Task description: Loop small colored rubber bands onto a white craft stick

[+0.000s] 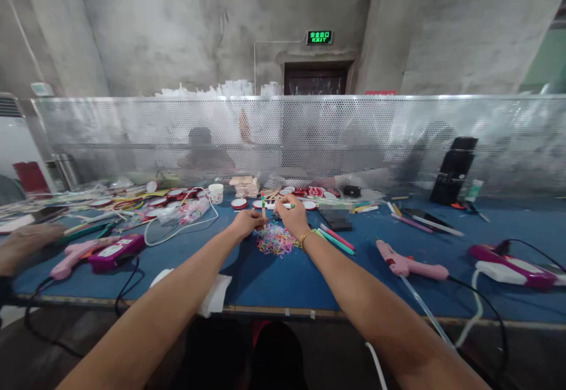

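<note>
My left hand (247,225) is closed in a pinch on a small upright stick (263,206). The stick is pale, with green and orange-red colouring near its top. Just to its right, my right hand (292,214) grips a white marker pen (288,205) with a green end, held roughly level. The marker's other end, toward the stick, is partly hidden by the fingers. Below both hands lies a loose pile of small, many-coloured rubber bands (276,242). Several coloured markers (338,239) rest on the blue table to the right of my right wrist.
Pink glue guns lie at right (409,265) and left. A purple power strip (117,252) and cables lie near the left one. Another person's hand (30,242) is at far left. Behind are a paper cup (216,193), small red-rimmed drums (239,203) and a perforated metal screen (309,136).
</note>
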A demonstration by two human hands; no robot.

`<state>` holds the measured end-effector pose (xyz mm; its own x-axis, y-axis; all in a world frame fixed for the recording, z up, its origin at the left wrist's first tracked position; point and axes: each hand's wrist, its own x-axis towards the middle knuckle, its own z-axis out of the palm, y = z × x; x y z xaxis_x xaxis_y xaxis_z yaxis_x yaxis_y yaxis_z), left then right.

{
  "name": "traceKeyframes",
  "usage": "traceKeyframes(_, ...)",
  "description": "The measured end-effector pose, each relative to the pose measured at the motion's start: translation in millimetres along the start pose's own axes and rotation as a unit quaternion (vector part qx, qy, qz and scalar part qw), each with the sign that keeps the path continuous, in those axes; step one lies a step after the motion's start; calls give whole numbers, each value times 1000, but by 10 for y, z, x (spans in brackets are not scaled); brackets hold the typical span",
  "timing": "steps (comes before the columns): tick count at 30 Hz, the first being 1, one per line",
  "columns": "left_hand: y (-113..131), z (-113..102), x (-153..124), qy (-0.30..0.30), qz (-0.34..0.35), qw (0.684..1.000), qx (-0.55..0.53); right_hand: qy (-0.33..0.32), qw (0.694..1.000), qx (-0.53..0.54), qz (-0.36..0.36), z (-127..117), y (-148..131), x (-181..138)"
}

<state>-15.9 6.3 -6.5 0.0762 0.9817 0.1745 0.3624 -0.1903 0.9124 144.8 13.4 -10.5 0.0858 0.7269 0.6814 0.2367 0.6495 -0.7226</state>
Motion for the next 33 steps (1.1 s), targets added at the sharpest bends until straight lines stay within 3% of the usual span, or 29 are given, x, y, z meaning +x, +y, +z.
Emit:
traceKeyframes(10,5,-2,0,-4,-5,1000,5,-8,1000,25,-10,11,3,4)
traceKeyframes(16,-40,-2,39,3,6,1000,-4,20,1000,18,9,-19,10,25)
traceKeyframes(22,9,-3,0,-1,-10,1000,2,-11,999,31,-1,12,5,0)
traceKeyframes(29,72,9,-55,8,-5,1000,8,13,1000,23,-5,-14,-5,5)
traceKeyframes(33,59,11,-49,-3,5,1000,12,-4,999,32,-13,7,-14,-5)
